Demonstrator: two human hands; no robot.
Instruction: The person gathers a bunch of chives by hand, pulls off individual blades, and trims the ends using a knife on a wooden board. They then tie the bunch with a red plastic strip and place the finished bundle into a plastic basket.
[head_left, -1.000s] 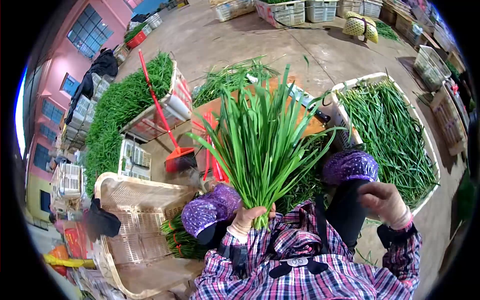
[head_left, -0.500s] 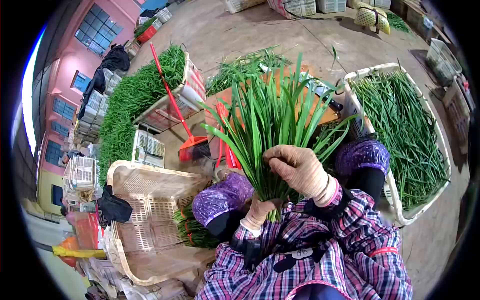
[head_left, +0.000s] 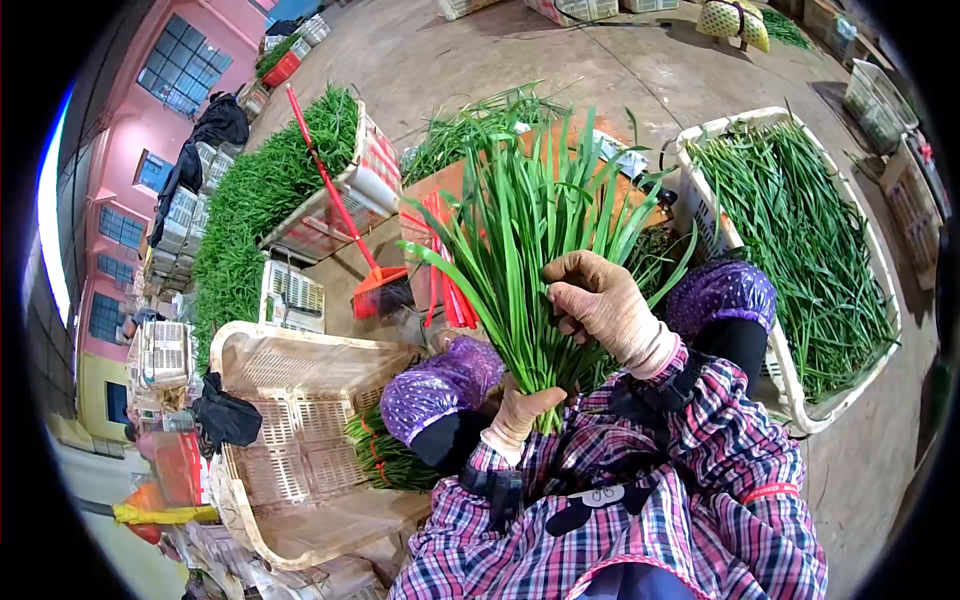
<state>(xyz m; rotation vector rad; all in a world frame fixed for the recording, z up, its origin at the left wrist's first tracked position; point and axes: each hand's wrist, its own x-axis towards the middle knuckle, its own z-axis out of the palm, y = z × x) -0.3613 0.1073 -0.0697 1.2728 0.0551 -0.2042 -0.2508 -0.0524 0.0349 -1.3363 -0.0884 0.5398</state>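
A loose bunch of long green leaves [head_left: 530, 260] fans upward in front of my body. Around its lower stalks my left hand [head_left: 522, 415], gloved, is closed. My gloved right hand [head_left: 605, 305] is at the bunch's right side, its fingers curled with thumb and forefinger close together; whatever is between them is too small to tell. Behind the leaves lies an orange board [head_left: 650, 215] with a dark-handled knife [head_left: 660, 194] on it. Red strips [head_left: 450, 300] hang at the board's left side.
To the right stands a white crate [head_left: 790, 385] full of green leaves. An open crate [head_left: 300, 450] on the left holds tied bundles [head_left: 385, 455]. Farther off are a red dustpan [head_left: 380, 290], a heaped crate [head_left: 330, 215] and loose greens [head_left: 480, 130] beyond the board.
My right hand has shifted slightly up, and its fingers have loosened a little. The bunch leans a bit more to the left and looks fuller. The camera view has shifted slightly.
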